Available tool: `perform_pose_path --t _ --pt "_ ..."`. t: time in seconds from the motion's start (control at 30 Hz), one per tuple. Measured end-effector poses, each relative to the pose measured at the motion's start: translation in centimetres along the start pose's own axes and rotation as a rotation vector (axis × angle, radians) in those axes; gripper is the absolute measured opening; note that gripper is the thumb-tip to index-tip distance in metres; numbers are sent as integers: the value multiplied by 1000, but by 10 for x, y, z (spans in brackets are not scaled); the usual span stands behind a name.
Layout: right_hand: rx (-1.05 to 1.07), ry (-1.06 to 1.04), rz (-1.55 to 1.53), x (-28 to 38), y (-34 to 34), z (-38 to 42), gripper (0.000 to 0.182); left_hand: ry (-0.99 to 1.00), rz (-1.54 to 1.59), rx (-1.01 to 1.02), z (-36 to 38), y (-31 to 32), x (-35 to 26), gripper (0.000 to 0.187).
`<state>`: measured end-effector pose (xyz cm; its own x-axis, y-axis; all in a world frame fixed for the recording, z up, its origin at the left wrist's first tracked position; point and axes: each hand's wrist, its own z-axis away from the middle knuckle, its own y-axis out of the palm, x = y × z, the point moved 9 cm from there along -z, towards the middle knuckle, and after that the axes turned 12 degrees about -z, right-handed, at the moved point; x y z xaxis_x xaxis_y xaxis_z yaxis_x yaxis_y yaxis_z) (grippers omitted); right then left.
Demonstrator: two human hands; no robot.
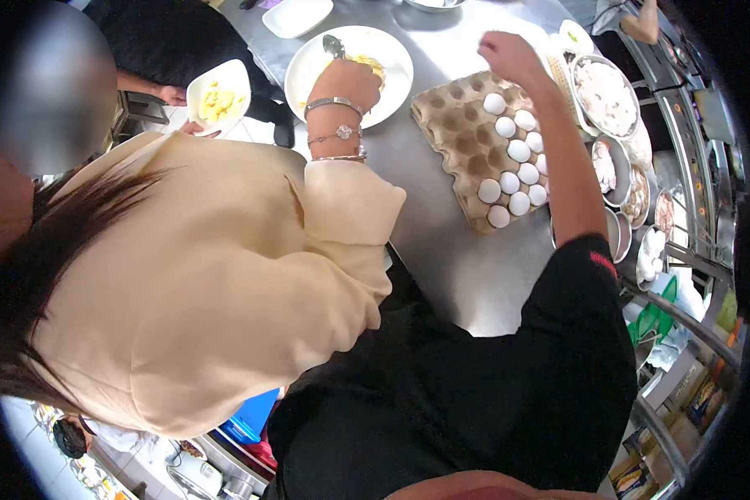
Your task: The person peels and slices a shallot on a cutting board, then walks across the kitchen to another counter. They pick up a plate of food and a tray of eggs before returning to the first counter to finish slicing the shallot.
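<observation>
My right hand (508,55) is raised over the steel table (442,275), just beyond the far right edge of an egg tray. Its fingers are curled closed, and what they hold, if anything, is hidden. The cardboard egg tray (467,137) has several white eggs (518,151) on its right side and bare cups on its left. My left hand is not in view. To the left, a co-worker's hand with bracelets (346,87) is over a large white plate (398,71) holding yellow food, where a metal spoon (334,47) also lies.
A co-worker in a beige top (200,283) stands close on my left. Beyond, a person in black holds a white bowl (218,93) of yellow food. Another white bowl (298,15) is at the back. Filled metal bowls (606,96) line the right side near metal rails (700,325).
</observation>
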<state>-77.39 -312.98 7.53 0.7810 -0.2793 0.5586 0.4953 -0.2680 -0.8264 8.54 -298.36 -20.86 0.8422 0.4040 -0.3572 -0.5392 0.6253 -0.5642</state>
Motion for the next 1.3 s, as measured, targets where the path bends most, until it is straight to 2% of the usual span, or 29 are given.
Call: perform_pose_path --t 0.07,0.13,0.2,0.33,0.37,0.47,0.57,0.67,0.83,0.97,1.07,1.1,1.2,1.3 --pt "-76 -8 -24 10 -30 48 25 29 -3 2 -7 2 13 40" --pt "-250 -7 -206 29 -54 99 24 63 -5 -12 -11 1 25 39" --pt "-299 126 -314 45 -58 151 22 102 -19 -23 -14 0 31 39" --pt "-360 257 -554 49 -14 224 21 225 -62 -35 -13 -8 4 39" --pt "-341 227 -568 66 -6 237 20 266 -75 -36 -14 -11 -9 39" --pt "-315 192 -602 97 19 268 18 189 -142 -20 -29 -18 -28 39" --pt "-266 165 -584 126 33 298 19 132 -64 128 -46 -17 -30 42" --pt "-284 226 -568 155 34 334 20 229 -67 117 -59 -25 -33 41" --pt "-342 339 -511 189 43 402 21 253 -122 160 -63 -31 -4 39" --pt "-328 387 -462 189 76 452 18 213 -139 215 -89 -31 64 41" --pt "-290 415 -430 189 88 461 18 657 -615 95 -136 -20 107 43" --pt "-277 421 -426 187 92 459 19 533 -337 104 -141 -27 115 44" --pt "-267 322 -371 172 107 438 20 334 -68 194 -144 -29 127 45" --pt "-238 386 -402 173 116 412 22 240 -57 185 -88 -47 73 43"
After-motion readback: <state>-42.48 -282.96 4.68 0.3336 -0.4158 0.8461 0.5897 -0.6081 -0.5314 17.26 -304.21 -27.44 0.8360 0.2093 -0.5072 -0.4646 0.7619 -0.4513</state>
